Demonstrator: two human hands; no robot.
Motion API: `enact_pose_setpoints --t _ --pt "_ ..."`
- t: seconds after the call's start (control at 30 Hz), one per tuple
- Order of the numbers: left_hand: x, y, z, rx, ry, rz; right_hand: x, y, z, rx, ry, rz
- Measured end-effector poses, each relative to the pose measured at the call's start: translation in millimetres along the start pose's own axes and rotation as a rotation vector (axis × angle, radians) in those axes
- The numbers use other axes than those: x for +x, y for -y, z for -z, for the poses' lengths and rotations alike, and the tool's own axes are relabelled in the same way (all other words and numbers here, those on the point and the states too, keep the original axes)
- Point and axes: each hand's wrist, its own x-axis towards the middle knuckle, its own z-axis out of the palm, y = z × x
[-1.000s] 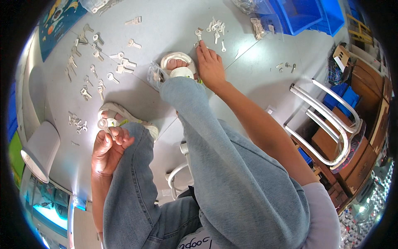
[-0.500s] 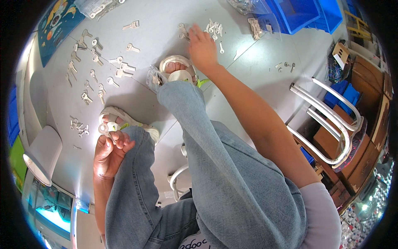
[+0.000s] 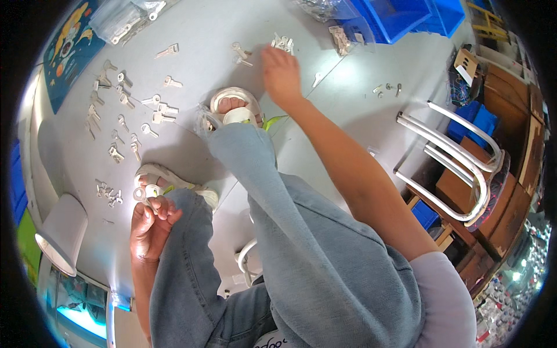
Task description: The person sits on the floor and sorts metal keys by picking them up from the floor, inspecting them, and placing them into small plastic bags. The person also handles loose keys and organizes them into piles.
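Left grip: your left hand (image 3: 149, 227) is curled shut, fingertips pinching a small silver key (image 3: 141, 194).
Left pose: held low beside your left knee, just above the sandal (image 3: 168, 184).
Right grip: your right hand (image 3: 281, 72) has loosely spread fingers over a key cluster (image 3: 282, 42); contact unclear.
Right pose: arm stretched forward, palm down.
Floor (image 3: 191, 35): loose keys (image 3: 125, 110) scattered left.

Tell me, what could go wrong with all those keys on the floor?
1. The right hand stretches far toward a small key pile; leaning so far from the seat, the person might tip forward.
2. Loose keys lie right beside the sandals; a shifting foot could scatter or step on them.
3. The left hand pinches a key by its fingertips; it could slip into the sorted clusters.
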Motion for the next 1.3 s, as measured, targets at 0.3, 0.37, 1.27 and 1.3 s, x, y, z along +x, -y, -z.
enact_pose_setpoints --t 0.3,0.37,1.27,1.3 --pt "0 1 3 -0.01 -0.009 0.003 -20 -41 18 -0.02 -0.008 -0.035" --pt "-1 -2 0 -0.001 -0.017 0.007 -7 -30 14 -0.011 0.04 0.002" --pt "1 0 0 -0.012 -0.004 -0.01 28 -65 19 0.018 0.04 -0.096" --pt "1 0 0 -0.014 -0.002 -0.008 26 -67 19 0.011 0.07 -0.135"
